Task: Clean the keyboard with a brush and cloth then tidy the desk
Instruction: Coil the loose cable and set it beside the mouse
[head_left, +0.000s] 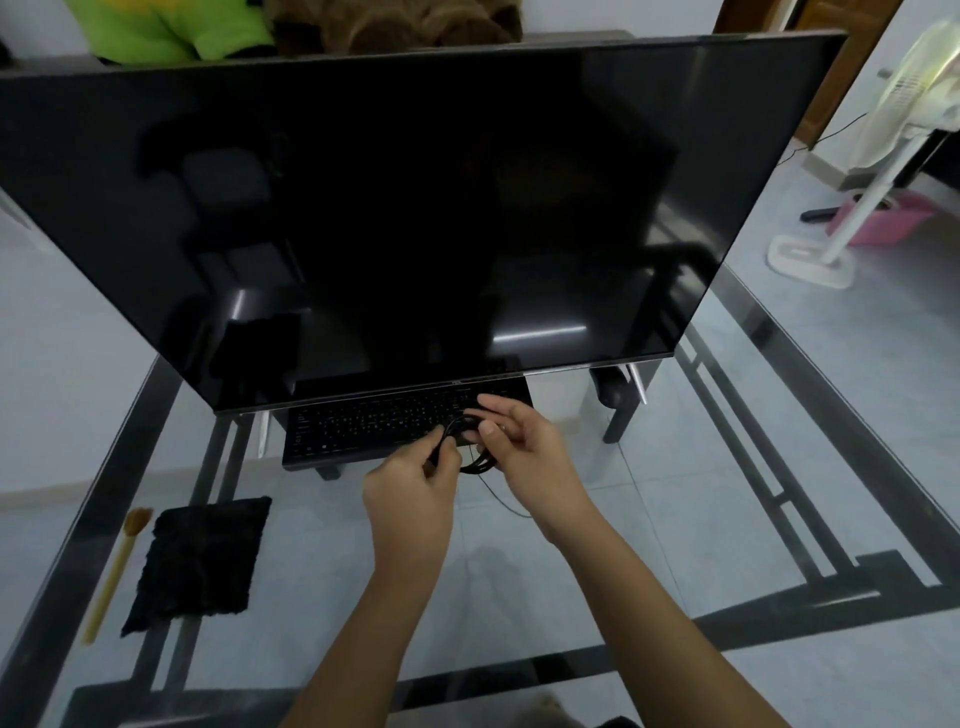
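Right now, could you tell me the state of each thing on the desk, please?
Monitor: screen dark, off.
Keyboard: flat under the monitor.
Cable: partly coiled, held by left hand and right hand.
Cloth: lying flat, untouched.
Brush: lying beside the cloth.

Far edge of the keyboard (374, 423) hidden under the dark screen (395, 208), its key legends too small to read, part of the coiled cable (475, 462) lost behind the hands, green plush toy (171, 26) and fan (914, 88) cut by frame edges, near table (753, 631) corners cropped.
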